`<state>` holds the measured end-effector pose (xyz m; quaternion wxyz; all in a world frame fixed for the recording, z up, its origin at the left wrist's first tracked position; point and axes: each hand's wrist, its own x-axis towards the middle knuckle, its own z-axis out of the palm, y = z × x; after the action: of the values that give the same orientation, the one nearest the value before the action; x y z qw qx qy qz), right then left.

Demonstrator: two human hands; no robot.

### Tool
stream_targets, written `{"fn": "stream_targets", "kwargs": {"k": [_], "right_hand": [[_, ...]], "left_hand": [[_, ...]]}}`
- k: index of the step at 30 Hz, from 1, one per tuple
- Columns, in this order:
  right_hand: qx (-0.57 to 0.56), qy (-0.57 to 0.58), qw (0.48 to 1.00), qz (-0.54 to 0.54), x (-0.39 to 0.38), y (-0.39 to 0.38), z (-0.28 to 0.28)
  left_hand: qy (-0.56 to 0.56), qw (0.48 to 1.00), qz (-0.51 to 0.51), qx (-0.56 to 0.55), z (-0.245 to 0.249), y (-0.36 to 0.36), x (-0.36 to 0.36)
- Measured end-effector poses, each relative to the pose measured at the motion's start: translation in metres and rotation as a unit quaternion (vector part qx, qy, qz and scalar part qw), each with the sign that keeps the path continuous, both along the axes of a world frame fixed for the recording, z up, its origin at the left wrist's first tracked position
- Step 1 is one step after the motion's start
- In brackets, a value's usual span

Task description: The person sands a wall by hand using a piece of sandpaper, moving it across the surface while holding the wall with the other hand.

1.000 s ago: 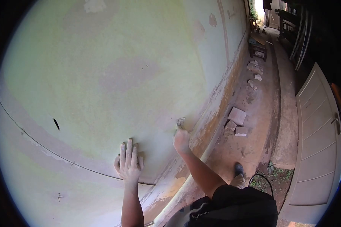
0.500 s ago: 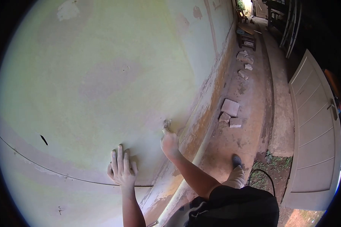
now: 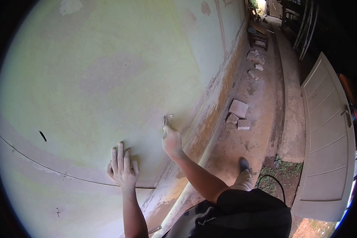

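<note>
A pale green, patchy wall [image 3: 146, 91] fills the left and middle of the view. My left hand [image 3: 123, 168] lies against it with fingers stretched and spread, holding nothing. To the right and slightly higher, my right hand [image 3: 172, 142] is closed around a small scraper [image 3: 168, 119]. Its thin, angular metal end sticks out past my fingers at the wall surface; the grip is hidden in my hand. Pale dust coats both hands. Below my left hand, a thin dark cable [image 3: 83, 179] runs along the wall.
Worn, flaking plaster [image 3: 210, 119] edges the wall's base. On the concrete walkway lie a square slab [image 3: 238, 108] and several broken pieces [image 3: 253, 74]. A small wooden stool [image 3: 259, 41] stands farther off. At right is a light panelled door [image 3: 329, 146], beside a dark hose [image 3: 279, 182].
The whole view has shifted slightly, so wall and hands appear higher and farther left. My right hand with the scraper has moved slightly left on the wall; my left hand stays in place.
</note>
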<state>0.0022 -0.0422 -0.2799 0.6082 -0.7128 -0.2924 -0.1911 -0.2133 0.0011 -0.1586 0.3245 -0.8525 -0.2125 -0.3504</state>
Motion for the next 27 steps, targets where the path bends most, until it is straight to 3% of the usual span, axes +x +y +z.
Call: {"fn": "stream_targets", "kwargs": {"k": [4,6,7,9,12,14,16,18,20,24,27], "right_hand": [[-0.028,-0.025,0.999,-0.024,-0.011,0.005,-0.006],[-0.102,0.112,0.988,-0.012,0.004,0.011,-0.02],[-0.099,0.112,0.989,-0.011,0.013,0.01,-0.025],[-0.174,0.221,0.959,-0.001,0.039,0.004,-0.03],[-0.179,0.163,0.968,-0.068,0.066,0.004,-0.061],[-0.162,0.157,0.971,-0.074,0.097,0.023,-0.113],[-0.143,0.154,0.974,-0.083,0.093,0.021,-0.114],[-0.112,0.174,0.978,-0.036,0.055,0.004,-0.058],[-0.035,0.067,0.996,-0.046,0.013,0.005,-0.032],[-0.039,0.078,0.996,-0.038,-0.005,0.007,-0.03],[-0.128,0.15,0.979,-0.049,0.027,0.003,-0.04]], "left_hand": [[-0.019,1.0,-0.01,-0.001,0.006,-0.006,0.004],[-0.016,1.0,-0.01,0.009,0.002,-0.001,0.002],[-0.011,1.0,-0.009,0.014,0.001,0.0,0.0],[-0.014,0.999,-0.009,0.028,0.002,0.0,0.004],[-0.028,0.999,-0.005,0.045,-0.001,0.001,0.005],[-0.024,0.999,-0.006,0.031,-0.002,0.002,0.004],[-0.018,1.0,-0.012,0.018,-0.003,0.0,0.002],[-0.035,0.999,-0.005,0.041,0.0,-0.001,0.007],[-0.035,0.999,-0.004,0.036,0.001,-0.002,0.008],[-0.024,0.999,-0.007,0.03,0.0,-0.001,0.005],[-0.031,0.998,-0.009,0.046,-0.004,0.003,0.005]]}}
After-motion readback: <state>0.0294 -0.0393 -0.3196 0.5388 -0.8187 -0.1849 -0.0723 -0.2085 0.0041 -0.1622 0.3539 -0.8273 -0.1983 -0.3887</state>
